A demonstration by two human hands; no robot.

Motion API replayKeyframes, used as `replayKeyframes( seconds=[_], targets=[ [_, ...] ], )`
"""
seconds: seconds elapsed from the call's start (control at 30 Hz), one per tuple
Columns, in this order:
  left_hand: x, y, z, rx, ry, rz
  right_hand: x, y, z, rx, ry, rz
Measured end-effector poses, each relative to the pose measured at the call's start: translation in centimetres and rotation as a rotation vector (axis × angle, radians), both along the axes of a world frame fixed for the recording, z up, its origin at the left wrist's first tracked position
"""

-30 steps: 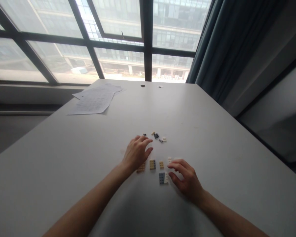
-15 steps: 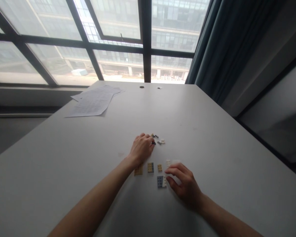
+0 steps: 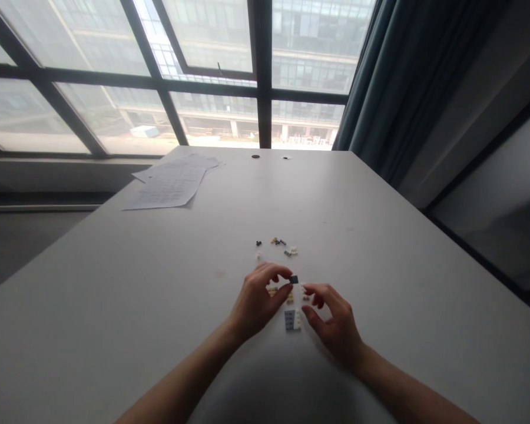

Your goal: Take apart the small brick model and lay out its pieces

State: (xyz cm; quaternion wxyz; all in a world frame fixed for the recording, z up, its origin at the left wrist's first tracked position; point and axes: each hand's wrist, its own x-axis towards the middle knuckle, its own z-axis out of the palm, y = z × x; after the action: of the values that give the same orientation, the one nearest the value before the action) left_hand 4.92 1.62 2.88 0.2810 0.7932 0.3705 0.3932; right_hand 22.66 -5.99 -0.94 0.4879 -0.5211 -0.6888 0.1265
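Nearby, the left hand (image 3: 259, 298) pinches a dark brick (image 3: 294, 280), partly hiding tan bricks (image 3: 290, 299); the right hand (image 3: 334, 320), fingers and thumb apart, is near a gray brick (image 3: 289, 320). Small pieces (image 3: 278, 242) and papers (image 3: 170, 185) lie farther back on the white table (image 3: 357, 235), toward the window (image 3: 216, 35).

The small piece (image 3: 294, 280) sits between the tips of the left fingers (image 3: 279, 271), left of and a little beyond the right fingers (image 3: 320, 290). The paired plates (image 3: 292, 320) lie on the surface (image 3: 362, 235), nearer the wearer than both sets of fingers. The middle brick (image 3: 290, 299) lies between the two sets; another brick (image 3: 272, 291) shows between left forefinger and thumb. Beyond the left fingers lie the loose pieces (image 3: 287, 253). Well beyond, to the left, are the papers (image 3: 168, 185); behind everything is the window (image 3: 221, 112), with the curtain (image 3: 371, 112) to the right.
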Motion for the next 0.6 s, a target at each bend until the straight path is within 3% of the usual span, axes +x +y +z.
replayKeyframes(
  seconds=[0.13, 0.33, 0.6],
  targets=[
    [0.7, -2.3, 0.1, -0.302, -0.162, -0.016, -0.8, -0.4, 0.5, 0.075, 0.061, 0.016],
    [1.4, -2.7, -0.8, -0.671, -0.489, -0.149, -1.0, -0.5, 0.8, 0.098, 0.07, 0.041],
    [1.4, -2.9, -1.3, -0.864, -0.595, -0.236, -0.8, -0.5, 1.0, 0.088, 0.117, 0.033]
  ],
)
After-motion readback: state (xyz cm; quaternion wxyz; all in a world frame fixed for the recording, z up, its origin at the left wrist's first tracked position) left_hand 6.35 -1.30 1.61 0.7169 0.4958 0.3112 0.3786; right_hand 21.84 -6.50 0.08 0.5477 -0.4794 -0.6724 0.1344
